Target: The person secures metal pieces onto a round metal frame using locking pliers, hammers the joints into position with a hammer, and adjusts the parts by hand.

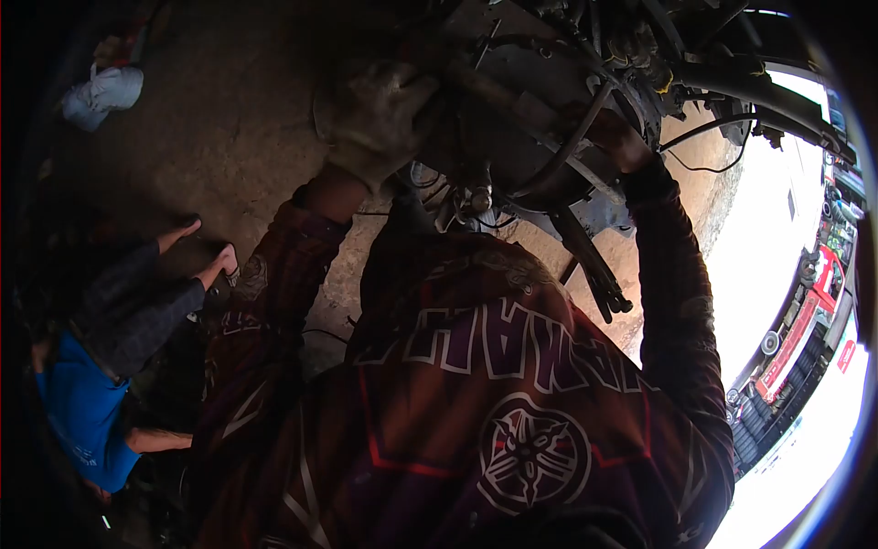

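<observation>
My left hand (380,119), in what looks like a pale work glove, is at the upper middle, beside a dark vehicle assembly. Its fingers look curled, but blur and shadow hide what they hold. On the right, my right hand (620,139) reaches in among the metal parts, its fingers hidden in shade behind them. Between the hands runs a slanted metal bar (549,137), with a curved black hose (572,146) across it. Below the bar a round metal fitting (480,199) shows among thin cables. A dark metal arm (590,261) hangs down towards the lower right.
At the left a person in a blue shirt (82,403) sits or crouches on the ground. A pale cloth bundle (105,94) lies at the upper left. Thick dark tubes (759,90) stretch along the upper right. Red machinery (791,343) and tyres stand outside at the far right.
</observation>
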`<state>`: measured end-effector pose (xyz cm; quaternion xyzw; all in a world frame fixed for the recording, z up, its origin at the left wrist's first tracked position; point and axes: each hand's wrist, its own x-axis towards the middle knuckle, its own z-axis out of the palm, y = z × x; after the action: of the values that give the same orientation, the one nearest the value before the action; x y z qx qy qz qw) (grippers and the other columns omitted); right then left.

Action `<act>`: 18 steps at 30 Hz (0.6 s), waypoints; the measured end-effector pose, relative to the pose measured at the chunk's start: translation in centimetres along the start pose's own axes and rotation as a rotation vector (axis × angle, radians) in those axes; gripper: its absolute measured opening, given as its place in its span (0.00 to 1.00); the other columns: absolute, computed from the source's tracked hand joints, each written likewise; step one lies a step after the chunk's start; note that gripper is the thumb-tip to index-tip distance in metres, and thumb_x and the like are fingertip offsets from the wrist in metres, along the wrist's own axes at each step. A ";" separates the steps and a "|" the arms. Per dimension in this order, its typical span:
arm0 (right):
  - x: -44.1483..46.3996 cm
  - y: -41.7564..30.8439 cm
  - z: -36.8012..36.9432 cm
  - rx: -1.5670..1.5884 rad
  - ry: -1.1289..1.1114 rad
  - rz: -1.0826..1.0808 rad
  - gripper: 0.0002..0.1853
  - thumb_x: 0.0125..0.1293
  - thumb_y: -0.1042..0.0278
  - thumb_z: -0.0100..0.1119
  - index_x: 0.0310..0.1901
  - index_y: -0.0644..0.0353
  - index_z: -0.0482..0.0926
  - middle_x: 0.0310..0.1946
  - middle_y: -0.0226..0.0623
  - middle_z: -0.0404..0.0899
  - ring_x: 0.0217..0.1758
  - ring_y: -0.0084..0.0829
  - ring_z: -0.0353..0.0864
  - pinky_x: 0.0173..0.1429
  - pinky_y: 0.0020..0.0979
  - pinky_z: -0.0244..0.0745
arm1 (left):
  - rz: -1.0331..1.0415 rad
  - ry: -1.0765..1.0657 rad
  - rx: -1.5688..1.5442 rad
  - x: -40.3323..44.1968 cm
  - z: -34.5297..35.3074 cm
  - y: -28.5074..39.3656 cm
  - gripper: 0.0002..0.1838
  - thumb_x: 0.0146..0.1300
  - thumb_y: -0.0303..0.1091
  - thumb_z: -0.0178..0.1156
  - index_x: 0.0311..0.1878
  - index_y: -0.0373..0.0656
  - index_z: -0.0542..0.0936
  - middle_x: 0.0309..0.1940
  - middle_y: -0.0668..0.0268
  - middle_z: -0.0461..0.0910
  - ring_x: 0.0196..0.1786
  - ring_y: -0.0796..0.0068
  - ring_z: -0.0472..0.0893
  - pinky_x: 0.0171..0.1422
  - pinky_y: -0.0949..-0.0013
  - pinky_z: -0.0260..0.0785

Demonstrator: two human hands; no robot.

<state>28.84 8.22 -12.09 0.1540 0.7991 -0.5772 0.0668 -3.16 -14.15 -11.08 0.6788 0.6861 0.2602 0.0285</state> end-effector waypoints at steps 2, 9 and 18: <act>0.5 -1.6 0.4 0.090 0.052 0.048 0.22 0.75 0.61 0.51 0.63 0.67 0.71 0.59 0.42 0.76 0.62 0.33 0.77 0.68 0.35 0.69 | -0.118 -0.117 0.005 -0.2 -0.4 1.1 0.24 0.59 0.47 0.66 0.56 0.47 0.80 0.51 0.57 0.79 0.52 0.58 0.79 0.56 0.56 0.72; 0.6 0.0 1.0 0.358 0.137 0.146 0.17 0.69 0.69 0.59 0.58 0.61 0.79 0.59 0.40 0.77 0.64 0.39 0.75 0.69 0.35 0.70 | -0.198 -0.312 -0.042 -0.2 0.9 4.0 0.39 0.55 0.70 0.60 0.60 0.49 0.78 0.52 0.55 0.78 0.49 0.59 0.81 0.55 0.55 0.71; 1.2 -2.3 1.0 -0.081 0.150 0.208 0.17 0.72 0.63 0.59 0.57 0.64 0.76 0.50 0.36 0.80 0.57 0.29 0.78 0.64 0.32 0.71 | -0.046 -0.309 0.010 -1.2 1.6 2.5 0.40 0.54 0.67 0.64 0.62 0.47 0.76 0.51 0.57 0.80 0.49 0.63 0.82 0.56 0.56 0.72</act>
<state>26.89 6.83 -10.63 0.2757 0.8043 -0.5214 0.0726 -0.17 -14.94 -11.82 0.6949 0.6903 0.1483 0.1364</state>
